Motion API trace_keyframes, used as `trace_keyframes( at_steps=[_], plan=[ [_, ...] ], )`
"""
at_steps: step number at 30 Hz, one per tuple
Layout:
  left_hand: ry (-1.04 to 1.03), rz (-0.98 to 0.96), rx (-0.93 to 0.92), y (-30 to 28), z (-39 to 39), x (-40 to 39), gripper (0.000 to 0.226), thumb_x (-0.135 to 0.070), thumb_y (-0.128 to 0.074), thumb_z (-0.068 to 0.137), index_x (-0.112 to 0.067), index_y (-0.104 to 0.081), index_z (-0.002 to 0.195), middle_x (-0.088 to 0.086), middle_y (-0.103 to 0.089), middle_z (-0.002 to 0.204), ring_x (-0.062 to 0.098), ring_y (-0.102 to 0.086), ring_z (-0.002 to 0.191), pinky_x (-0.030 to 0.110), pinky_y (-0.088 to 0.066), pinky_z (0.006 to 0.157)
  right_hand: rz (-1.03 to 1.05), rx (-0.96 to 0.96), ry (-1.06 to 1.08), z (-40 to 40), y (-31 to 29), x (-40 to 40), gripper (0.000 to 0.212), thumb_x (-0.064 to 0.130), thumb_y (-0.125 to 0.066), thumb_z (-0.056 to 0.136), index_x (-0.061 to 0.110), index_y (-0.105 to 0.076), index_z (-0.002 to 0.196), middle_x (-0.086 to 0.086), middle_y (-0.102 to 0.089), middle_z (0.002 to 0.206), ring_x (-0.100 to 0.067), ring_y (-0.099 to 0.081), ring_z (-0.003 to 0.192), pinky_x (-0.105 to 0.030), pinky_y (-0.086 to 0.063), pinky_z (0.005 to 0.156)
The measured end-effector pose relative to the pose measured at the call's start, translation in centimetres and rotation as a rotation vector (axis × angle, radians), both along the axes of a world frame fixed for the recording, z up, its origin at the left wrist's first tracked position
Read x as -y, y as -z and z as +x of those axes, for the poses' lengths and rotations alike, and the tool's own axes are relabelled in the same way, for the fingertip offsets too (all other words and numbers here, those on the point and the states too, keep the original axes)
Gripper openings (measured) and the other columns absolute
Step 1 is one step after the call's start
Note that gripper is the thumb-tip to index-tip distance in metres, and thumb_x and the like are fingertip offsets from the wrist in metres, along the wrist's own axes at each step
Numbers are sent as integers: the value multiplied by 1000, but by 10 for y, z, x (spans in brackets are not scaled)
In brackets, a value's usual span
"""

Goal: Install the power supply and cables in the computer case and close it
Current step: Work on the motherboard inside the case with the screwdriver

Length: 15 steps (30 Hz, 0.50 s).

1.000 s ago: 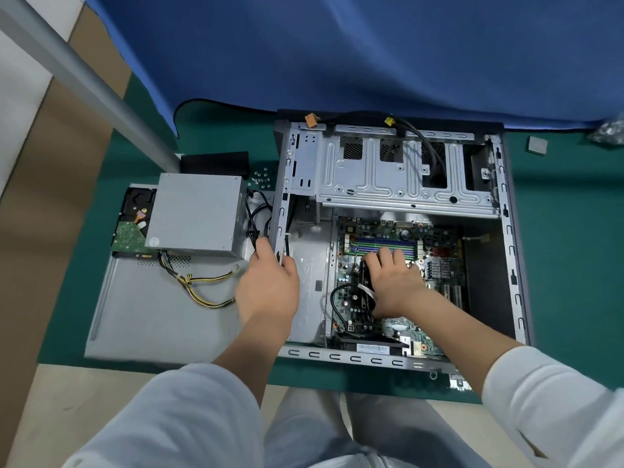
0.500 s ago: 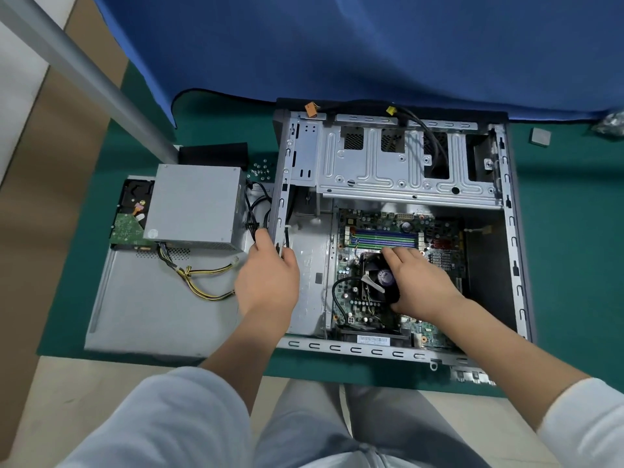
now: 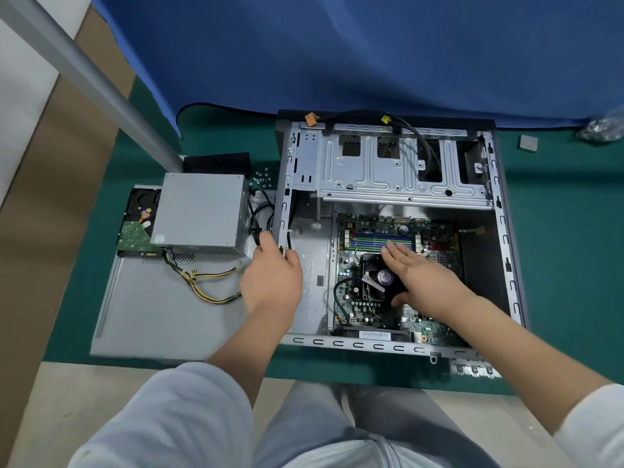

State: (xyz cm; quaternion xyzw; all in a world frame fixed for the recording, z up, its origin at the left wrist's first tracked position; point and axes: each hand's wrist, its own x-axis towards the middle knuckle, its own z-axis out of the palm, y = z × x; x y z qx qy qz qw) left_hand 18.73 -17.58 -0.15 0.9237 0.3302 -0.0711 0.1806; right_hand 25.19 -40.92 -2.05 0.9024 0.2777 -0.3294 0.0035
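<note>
The computer case [image 3: 388, 231] lies open on its side on the green desk [image 3: 557, 265], its circuit board [image 3: 398, 275] and cooling fan [image 3: 380, 276] exposed; the power supply [image 3: 201, 212], a plain grey box, sits outside the case just to its left, resting on the removed side panel [image 3: 162, 315] and partly over a hard drive [image 3: 138, 224], with yellow and black cables [image 3: 209, 285] trailing from it across the panel and black cables [image 3: 260, 217] looping between it and the case wall; the left hand [image 3: 271, 282] sits at that left wall of the case, its fingers [image 3: 265, 239] curled round the metal edge, close to the black cables, though whether it also pinches a cable I cannot tell; the right hand [image 3: 418, 276] hovers flat over the fan and board, fingers straight and spread, holding nothing; the step in hand appears to be the very start, steadying the case and readying the inside before the power supply goes in, so the task is barely begun; the next move likely calls for lifting the power supply off the panel with its cables gathered clear, then lowering it into the empty bay beside the board without snagging the wires on the case edge; the panel must wait until the cables are plugged in.
</note>
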Motion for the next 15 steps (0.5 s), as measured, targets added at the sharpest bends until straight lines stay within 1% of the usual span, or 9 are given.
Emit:
trace_keyframes(
  at_steps=[2, 5, 7, 11, 13, 15],
  plan=[
    [1, -6, 5, 1, -1, 0, 23, -27, -36, 95, -11, -35, 111, 9, -54, 83, 28, -52, 62, 30, -33, 47, 7, 22, 33, -6, 2, -1, 96, 28, -66, 87, 20, 5, 152, 4, 11, 158, -12, 8, 145, -30, -18, 116],
    [2, -18, 10, -1, -2, 0, 23, -27, -36, 95, -10, -35, 110, 11, -55, 85, 30, -54, 65, 31, -36, 49, -32, 54, 22, -9, 1, -6, 92, 23, -62, 90, 18, 6, 152, 2, 11, 159, -15, 8, 146, -30, -20, 115],
    [6, -28, 15, -2, -2, 0, 23, -27, -36, 95, -10, -35, 111, 11, -54, 86, 30, -53, 66, 31, -35, 48, -73, 76, 17, -11, 0, -10, 91, 22, -61, 91, 16, 7, 152, 1, 11, 159, -16, 6, 146, -31, -27, 111],
    [1, -60, 26, -3, -3, -2, 23, -29, -36, 96, -10, -35, 109, 11, -54, 84, 24, -46, 59, 27, -25, 43, -84, 68, 53, -12, -3, -13, 90, 20, -61, 91, 18, 6, 152, 4, 10, 159, -14, 7, 146, -34, -41, 104],
    [-8, -101, 38, -3, -5, -2, 26, -32, -36, 96, -10, -36, 111, 12, -55, 87, 25, -47, 61, 28, -26, 44, -59, 38, 76, -11, -5, -10, 92, 22, -62, 90, 20, 6, 152, 7, 10, 159, -12, 8, 145, -35, -41, 105],
    [-16, -156, 51, -3, -7, -3, 33, -35, -36, 97, -11, -35, 119, 13, -58, 94, 29, -53, 70, 31, -33, 51, -23, 3, 93, -11, -4, -6, 93, 24, -63, 90, 21, 5, 152, 8, 9, 158, -12, 8, 145, -37, -35, 110]
  ],
)
